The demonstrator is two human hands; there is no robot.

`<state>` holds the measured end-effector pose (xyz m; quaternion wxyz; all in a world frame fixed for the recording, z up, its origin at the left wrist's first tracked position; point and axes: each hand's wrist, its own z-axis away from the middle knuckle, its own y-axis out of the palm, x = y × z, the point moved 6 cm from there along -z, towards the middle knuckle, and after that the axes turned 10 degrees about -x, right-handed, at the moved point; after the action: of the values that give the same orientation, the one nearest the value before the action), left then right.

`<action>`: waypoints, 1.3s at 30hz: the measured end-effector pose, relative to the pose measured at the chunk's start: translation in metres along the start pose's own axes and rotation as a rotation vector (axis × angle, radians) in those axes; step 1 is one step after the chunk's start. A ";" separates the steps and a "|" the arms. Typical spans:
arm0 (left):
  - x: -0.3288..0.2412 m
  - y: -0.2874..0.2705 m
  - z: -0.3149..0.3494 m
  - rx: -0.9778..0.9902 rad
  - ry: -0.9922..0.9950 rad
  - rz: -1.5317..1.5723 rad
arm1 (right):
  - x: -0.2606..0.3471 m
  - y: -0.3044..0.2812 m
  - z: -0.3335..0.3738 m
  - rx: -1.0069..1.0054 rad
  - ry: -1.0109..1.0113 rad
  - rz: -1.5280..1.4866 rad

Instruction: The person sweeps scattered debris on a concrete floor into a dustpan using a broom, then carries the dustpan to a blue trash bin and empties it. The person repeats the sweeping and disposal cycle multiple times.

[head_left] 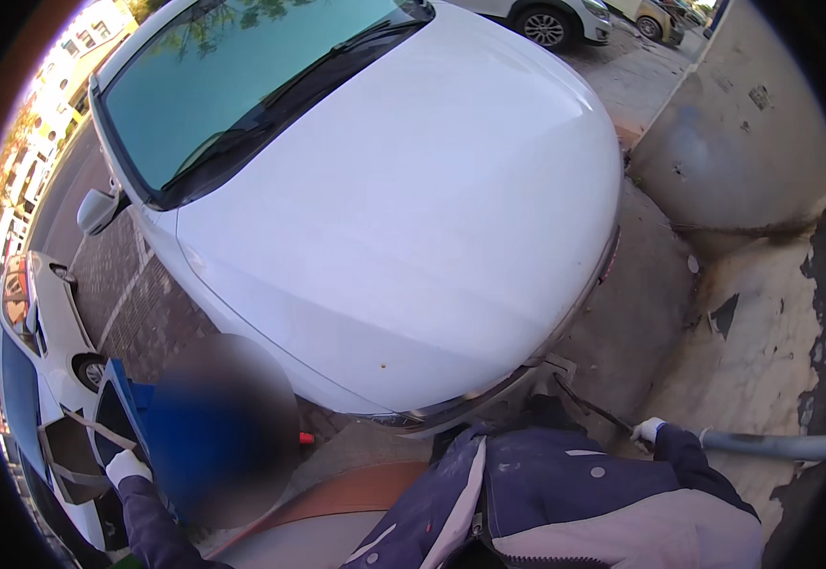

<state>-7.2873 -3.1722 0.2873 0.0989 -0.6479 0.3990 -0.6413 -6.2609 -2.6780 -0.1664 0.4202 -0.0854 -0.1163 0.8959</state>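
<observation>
1. Jacket (565, 503), dark w/ pale panels, fills lower edge, between both grips.
2. Right grip (647, 431), white glove, clamped on thin dark rod (591, 406) running up-left toward white car (403, 228) bumper; grey pipe (769, 444) just right of it.
3. Left grip (126, 467), white glove, touching blue container (123, 408) edge; fingers' closure: can't tell.
4. Blurred patch just right of left grip.

Grey pipe (769, 444), horiz., held right.
</observation>
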 end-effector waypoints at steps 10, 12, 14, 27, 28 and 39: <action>-0.291 -0.864 0.047 -0.696 0.164 0.322 | -0.127 -0.503 -0.038 -0.375 -0.021 -0.590; -0.321 -0.984 0.103 -0.869 0.215 0.352 | -0.149 -0.550 -0.045 -0.441 -0.003 -0.827; -0.349 -1.082 0.159 -1.012 0.290 0.349 | -0.162 -0.572 -0.046 -0.383 -0.044 -0.900; -0.633 -1.542 0.588 -1.744 1.257 0.597 | -0.217 -0.731 -0.018 -0.217 -0.009 -1.379; -0.662 -1.564 0.624 -1.767 1.374 0.639 | -0.214 -0.747 -0.017 -0.233 -0.030 -1.394; -1.001 -1.785 0.740 -1.488 1.787 0.636 | -0.119 -0.935 -0.074 -0.301 -0.054 -1.460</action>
<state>-5.7767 -1.6292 0.5601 -0.4565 0.2539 0.7404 -0.4231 -5.4816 -2.1804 0.0308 0.8891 -0.0211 -0.2749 0.3653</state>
